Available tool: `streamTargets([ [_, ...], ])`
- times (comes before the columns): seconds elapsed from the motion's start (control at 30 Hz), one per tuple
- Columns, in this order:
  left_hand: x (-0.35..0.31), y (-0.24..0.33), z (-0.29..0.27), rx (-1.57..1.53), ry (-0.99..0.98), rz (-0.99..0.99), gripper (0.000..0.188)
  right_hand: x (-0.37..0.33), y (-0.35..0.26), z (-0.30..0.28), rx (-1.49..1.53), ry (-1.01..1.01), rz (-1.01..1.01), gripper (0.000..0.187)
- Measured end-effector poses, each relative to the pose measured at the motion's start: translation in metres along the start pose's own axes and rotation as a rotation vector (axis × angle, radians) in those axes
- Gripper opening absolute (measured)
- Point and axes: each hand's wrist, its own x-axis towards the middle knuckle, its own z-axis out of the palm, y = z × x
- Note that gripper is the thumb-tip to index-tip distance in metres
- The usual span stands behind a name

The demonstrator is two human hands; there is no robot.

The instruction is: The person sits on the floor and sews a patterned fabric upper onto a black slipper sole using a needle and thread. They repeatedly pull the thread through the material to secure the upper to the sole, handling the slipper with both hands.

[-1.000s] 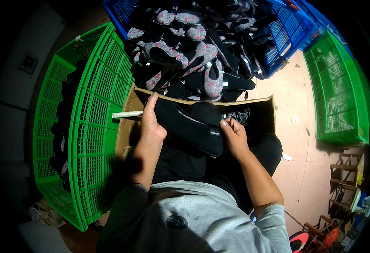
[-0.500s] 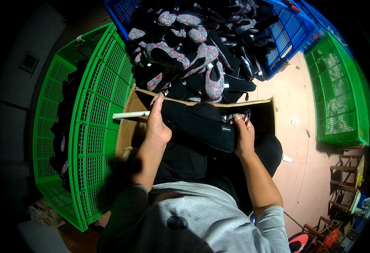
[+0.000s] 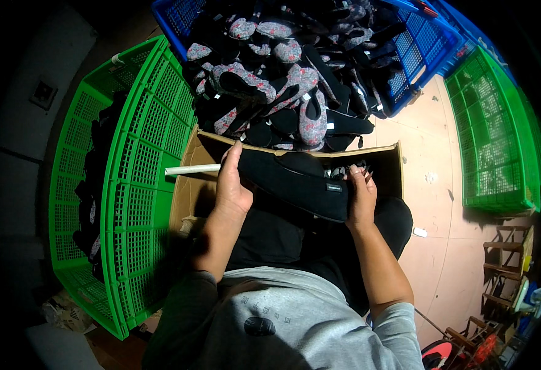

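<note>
1. A black fabric shoe (image 3: 295,188) hangs between a worker's two hands, above the lap and an open cardboard box (image 3: 363,150), its small label toward the right.
2. The left hand (image 3: 233,185) grips the shoe's left end, thumb along the edge. The right hand (image 3: 362,194) curls at the labeled end — whether it clamps fabric or a small dark pointed object beside the fingers, one cannot tell.
3. A pale rod (image 3: 190,169) juts leftward near the left hand; whether they touch is unclear.
4. Beyond the box, floral-and-black shoes (image 3: 312,120) lie heaped before a blue crate (image 3: 428,55), with green crates (image 3: 144,154) (image 3: 495,135) on both sides.
5. The likely hazards: a loosened left grip could drop the shoe into the box, a swing left could knock the rod, and — if the dark object is sharp — a slip could nick fabric or finger.
</note>
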Motion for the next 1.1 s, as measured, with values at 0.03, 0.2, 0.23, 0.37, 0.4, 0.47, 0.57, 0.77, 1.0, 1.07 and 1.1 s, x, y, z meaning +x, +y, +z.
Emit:
streamTargets([
  [0.03,-0.004,-0.001,0.004,0.021,0.019,0.037,0.028,0.001,0.001,-0.001,-0.011,0.005,-0.02,0.02],
  [0.2,-0.016,-0.002,0.015,0.11,0.036,0.229,0.026,0.005,0.009,-0.013,-0.009,-0.057,-0.137,0.019],
  [0.23,-0.016,-0.001,0.015,0.116,0.027,0.243,0.026,0.004,0.009,-0.013,-0.037,-0.067,-0.146,0.019],
  [0.37,-0.012,0.0,0.007,0.095,-0.094,0.242,0.024,0.001,0.002,-0.006,0.008,-0.109,-0.202,0.014],
  [0.4,-0.016,0.004,0.007,0.074,-0.16,0.232,0.025,0.001,0.0,-0.002,0.06,-0.121,-0.218,0.013],
  [0.47,-0.024,0.01,0.011,0.036,-0.259,0.221,0.029,0.004,-0.008,0.0,0.09,-0.042,-0.057,0.012],
  [0.57,-0.028,0.011,0.019,0.001,-0.36,0.2,0.038,0.004,-0.013,-0.003,0.015,-0.124,0.075,0.013],
  [0.77,-0.032,0.003,0.023,0.055,-0.53,0.12,0.045,0.001,0.0,-0.004,-0.232,-0.493,0.14,0.023],
  [1.0,-0.034,-0.001,0.028,0.116,-0.521,0.068,0.042,-0.009,0.004,0.003,-0.618,-0.637,-0.022,0.018],
  [1.07,-0.027,-0.007,0.026,0.277,-0.382,0.21,0.037,-0.006,0.01,-0.001,-0.497,-0.592,0.019,0.017],
  [1.1,-0.025,-0.011,0.025,0.276,-0.334,0.286,0.035,-0.006,0.007,0.0,-0.47,-0.558,0.045,0.015],
])
